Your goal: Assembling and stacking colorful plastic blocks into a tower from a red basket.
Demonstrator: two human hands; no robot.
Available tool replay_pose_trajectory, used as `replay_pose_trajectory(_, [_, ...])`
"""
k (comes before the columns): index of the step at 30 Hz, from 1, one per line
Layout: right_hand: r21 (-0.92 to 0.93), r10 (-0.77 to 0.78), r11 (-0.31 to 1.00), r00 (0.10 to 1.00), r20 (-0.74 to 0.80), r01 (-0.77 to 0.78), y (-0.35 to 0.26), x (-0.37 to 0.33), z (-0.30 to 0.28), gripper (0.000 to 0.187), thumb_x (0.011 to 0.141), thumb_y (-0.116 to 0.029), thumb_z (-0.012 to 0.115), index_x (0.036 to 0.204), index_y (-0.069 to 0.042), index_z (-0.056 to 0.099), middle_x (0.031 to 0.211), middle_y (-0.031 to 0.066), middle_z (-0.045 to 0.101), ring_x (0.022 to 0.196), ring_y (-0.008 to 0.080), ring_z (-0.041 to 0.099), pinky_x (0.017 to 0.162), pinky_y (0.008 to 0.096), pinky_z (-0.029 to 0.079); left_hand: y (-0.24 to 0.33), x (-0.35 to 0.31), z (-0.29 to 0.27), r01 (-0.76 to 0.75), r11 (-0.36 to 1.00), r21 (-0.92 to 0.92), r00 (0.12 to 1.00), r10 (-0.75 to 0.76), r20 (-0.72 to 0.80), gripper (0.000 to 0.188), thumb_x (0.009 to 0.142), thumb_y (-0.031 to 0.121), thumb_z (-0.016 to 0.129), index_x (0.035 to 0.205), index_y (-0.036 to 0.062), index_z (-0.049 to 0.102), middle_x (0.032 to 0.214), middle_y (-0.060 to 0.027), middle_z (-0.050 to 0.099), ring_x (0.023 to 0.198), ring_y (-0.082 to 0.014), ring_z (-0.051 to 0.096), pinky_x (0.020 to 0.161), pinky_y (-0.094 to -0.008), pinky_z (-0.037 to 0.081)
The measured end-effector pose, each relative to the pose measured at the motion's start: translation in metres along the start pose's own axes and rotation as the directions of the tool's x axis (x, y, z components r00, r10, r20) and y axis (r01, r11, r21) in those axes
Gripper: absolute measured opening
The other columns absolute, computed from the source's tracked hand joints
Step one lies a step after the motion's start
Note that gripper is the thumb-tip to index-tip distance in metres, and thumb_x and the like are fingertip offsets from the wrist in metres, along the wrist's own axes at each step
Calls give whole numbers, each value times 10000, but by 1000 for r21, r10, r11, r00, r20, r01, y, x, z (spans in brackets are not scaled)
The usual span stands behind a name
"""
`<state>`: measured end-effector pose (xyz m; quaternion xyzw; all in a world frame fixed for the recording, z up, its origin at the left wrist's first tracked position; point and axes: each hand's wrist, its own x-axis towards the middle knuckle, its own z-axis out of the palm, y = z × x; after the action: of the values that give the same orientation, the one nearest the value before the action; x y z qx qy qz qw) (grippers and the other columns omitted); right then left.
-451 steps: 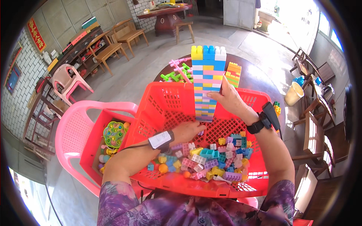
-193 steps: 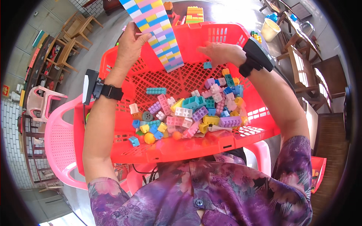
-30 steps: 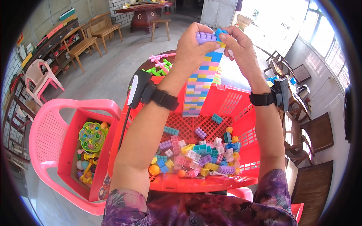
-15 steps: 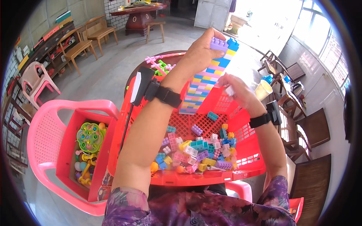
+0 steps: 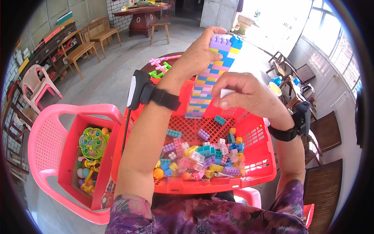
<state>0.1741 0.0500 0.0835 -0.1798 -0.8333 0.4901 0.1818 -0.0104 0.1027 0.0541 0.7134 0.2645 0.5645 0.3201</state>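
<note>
A tall tower of building blocks in purple, blue, yellow, pink and white stands in the red basket. Near its top, my left hand wraps round the far left side, thumb across the near face. My right hand is in front of the tower's right side, pinching a white block between thumb and fingers. Loose building blocks in many colours lie heaped at the basket's near end, with an orange ball among them at the left.
To the left, a pink plastic chair holds a red box of toys. Pink and green toy pieces lie behind the basket on a round dark surface. Wooden chairs line the right wall; a round table stands far back.
My right hand has come nearer and lower, its white block showing more clearly. My left hand and the tower's top have shifted slightly left.
</note>
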Motion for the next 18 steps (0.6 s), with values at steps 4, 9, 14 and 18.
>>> replay_pose_trajectory(4, [-519,-229,848,958,-170,111,-34,17,-22,158,822,-139,662,909,-32,585,837,-11,589,745,37,532,621,188,420,2,0,6,47,999,-27,998,-48,-37,441,814,34,621,1221,35,449,1045,-44,555,937,-115,556,805,-267,470])
replay_pose_trajectory(9, [-672,-476,730,799,-367,126,-20,48,-53,195,774,-121,702,915,-34,600,991,4,565,759,58,516,661,197,415,-5,1,7,58,998,-22,997,-59,-46,338,814,11,602,1127,23,475,1001,-58,564,919,-119,563,795,-281,475])
replay_pose_trajectory(14, [-920,-642,383,741,-197,87,-16,58,-66,264,715,-124,746,944,-76,625,953,2,532,816,93,483,738,227,395,-5,0,1,85,996,-41,995,-87,-56,304,811,-14,596,1089,13,477,991,-65,576,925,-130,573,804,-286,480])
replay_pose_trajectory(18, [-822,-539,557,806,-246,121,-20,63,-75,283,719,-128,750,968,-84,622,933,-9,564,828,87,505,751,221,399,-7,0,-2,76,997,-19,994,-78,-80,308,807,-20,597,1091,8,480,1005,-72,585,933,-135,581,808,-288,486])
